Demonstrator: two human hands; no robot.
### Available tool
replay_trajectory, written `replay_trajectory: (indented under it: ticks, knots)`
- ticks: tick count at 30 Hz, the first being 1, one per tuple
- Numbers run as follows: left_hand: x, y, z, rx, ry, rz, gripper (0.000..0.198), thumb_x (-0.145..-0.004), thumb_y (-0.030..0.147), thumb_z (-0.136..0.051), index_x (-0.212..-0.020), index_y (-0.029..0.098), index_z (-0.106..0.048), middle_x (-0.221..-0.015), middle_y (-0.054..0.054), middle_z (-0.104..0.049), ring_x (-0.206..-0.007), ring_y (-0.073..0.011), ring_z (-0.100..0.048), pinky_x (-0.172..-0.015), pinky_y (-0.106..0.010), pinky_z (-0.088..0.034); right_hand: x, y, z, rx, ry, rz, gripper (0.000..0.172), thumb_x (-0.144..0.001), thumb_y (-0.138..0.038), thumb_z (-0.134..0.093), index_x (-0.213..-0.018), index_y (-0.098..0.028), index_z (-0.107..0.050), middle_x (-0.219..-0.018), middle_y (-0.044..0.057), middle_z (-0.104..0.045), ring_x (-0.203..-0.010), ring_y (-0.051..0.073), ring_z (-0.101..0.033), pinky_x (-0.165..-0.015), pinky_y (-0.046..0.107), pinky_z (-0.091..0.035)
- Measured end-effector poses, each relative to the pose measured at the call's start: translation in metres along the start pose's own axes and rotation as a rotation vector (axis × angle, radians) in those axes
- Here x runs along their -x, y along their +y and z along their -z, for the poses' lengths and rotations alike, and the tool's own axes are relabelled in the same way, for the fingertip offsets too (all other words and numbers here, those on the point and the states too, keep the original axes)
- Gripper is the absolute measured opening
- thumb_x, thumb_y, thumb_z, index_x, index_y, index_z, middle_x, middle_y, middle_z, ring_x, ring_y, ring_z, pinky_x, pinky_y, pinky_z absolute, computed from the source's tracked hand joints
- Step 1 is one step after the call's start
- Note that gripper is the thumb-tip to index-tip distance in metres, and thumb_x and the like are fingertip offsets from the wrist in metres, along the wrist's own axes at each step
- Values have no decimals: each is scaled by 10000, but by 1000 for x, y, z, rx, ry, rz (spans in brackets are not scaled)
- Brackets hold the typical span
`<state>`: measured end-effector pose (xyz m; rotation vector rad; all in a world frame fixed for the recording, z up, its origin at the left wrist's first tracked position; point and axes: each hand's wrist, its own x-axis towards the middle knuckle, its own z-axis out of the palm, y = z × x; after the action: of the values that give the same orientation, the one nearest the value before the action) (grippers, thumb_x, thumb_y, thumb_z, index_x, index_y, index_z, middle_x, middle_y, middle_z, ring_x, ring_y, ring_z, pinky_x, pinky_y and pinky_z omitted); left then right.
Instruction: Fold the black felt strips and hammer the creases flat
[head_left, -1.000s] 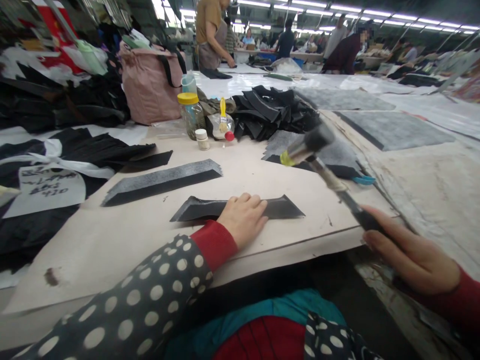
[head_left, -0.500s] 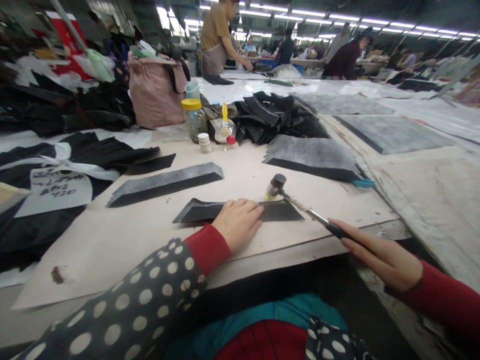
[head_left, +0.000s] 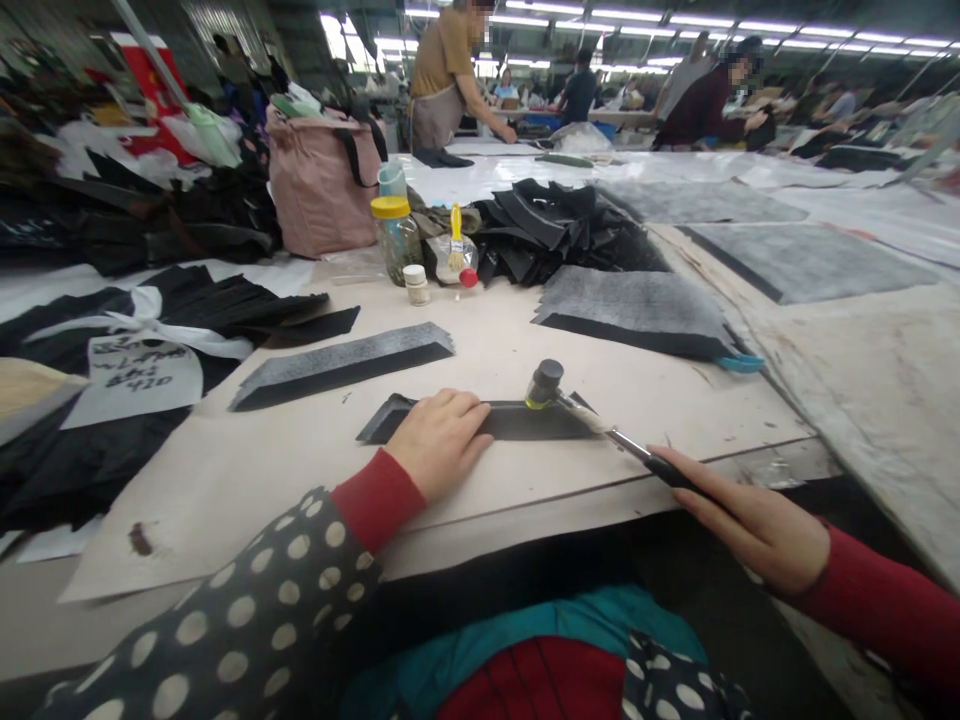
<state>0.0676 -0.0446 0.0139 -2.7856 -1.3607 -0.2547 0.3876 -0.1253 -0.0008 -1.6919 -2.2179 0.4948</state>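
My right hand [head_left: 750, 515] is closed round the black handle of a mallet [head_left: 547, 380]. Its dark cylindrical head, with a yellow lower face, is over the right part of a black strip of material [head_left: 525, 422]; whether the two touch I cannot tell. My left hand [head_left: 441, 440] rests with its fingers stretched out on the strip, left of the mallet head, pressing it against the pale board [head_left: 487, 500]. The strip's edge looks folded over along its length.
Grey-and-black pieces lie left [head_left: 345, 365] and right [head_left: 637, 305]. Behind are a jar with a yellow lid [head_left: 397, 240], a white bottle [head_left: 415, 285], a yellow brush [head_left: 456, 235], piled black pieces [head_left: 555, 230] and a pink bag [head_left: 322, 180]. A tied black bundle [head_left: 150, 400] sits left.
My left hand has slid left along the strip. The mallet head has come down slightly toward the strip, and the view has shifted a little.
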Motion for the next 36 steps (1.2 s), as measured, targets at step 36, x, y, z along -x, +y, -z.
replay_trajectory:
  ticks: [36]
  knots:
    - [25,16,-8,-119,-18,61,241,-852,118,-334,-1006,125,-519,-1005,-86,-532,-907,-209,-464,-773,-333,-436,-38,-59,0,-24,56,189,460,-866,-346,-317,-1318,-265,-343,-1193,19,-547,-1025,197,-554,-865,336,-471]
